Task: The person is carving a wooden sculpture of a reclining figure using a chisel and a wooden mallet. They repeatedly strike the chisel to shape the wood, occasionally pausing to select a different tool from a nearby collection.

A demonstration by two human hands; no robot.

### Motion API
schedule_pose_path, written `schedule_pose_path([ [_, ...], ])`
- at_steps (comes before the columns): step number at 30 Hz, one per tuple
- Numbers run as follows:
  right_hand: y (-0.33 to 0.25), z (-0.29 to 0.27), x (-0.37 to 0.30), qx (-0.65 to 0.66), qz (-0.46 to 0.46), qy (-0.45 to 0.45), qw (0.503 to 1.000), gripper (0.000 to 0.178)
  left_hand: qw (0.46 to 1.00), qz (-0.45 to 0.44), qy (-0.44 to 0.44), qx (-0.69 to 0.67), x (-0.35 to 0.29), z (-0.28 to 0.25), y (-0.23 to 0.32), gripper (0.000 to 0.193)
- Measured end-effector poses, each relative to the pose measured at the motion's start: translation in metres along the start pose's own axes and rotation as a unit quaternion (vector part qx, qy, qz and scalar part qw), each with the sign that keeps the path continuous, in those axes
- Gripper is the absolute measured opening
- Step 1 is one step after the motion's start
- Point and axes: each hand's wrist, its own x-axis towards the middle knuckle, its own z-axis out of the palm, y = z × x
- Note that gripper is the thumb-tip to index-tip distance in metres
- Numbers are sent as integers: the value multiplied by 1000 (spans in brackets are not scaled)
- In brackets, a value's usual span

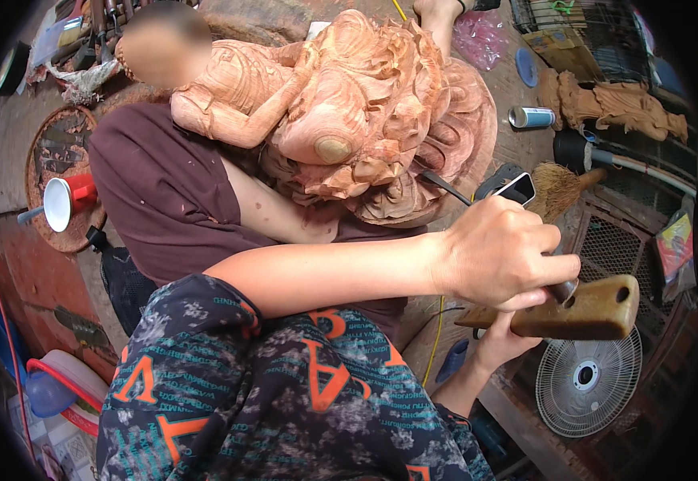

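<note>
A carved reddish wooden statue [325, 112] of a seated figure lies tilted across my legs, its surface full of cut folds and curls. My left hand [497, 248] is closed around a chisel [445, 186], whose thin dark shaft runs to the carved base at the statue's lower right. The fist hides most of its handle; the butt shows beyond the fingers. Just past it, my right hand [505, 343] grips a wooden mallet [585, 309], a flat brownish block with dark dents. The mallet's face is at the chisel's butt; whether they touch I cannot tell.
A standing fan [589, 375] is at the lower right. Beyond the statue lie a broom [556, 191], a can [532, 117] and another wood carving [621, 111]. At left, a red-and-white enamel mug [62, 202] is by a round tray [44, 148] of chips. Tools [96, 28] lie at the upper left.
</note>
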Motion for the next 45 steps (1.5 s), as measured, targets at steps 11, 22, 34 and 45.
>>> schedule_pose_path([
  [11, 11, -3, -12, -47, -24, -21, 998, 46, 995, 16, -64, 77, -3, -1, 1, 26],
  [22, -4, -4, -12, 39, 28, -29, 998, 56, 998, 50, -29, 18, -3, -5, 2, 20],
  [34, -22, -13, -13, -83, -6, -15, 996, 69, 1000, 30, -7, 6, -4, -14, 3, 24],
  [45, -16, 1, -20, -31, 1, 55, 998, 65, 997, 58, 45, -17, -8, -20, -3, 26],
])
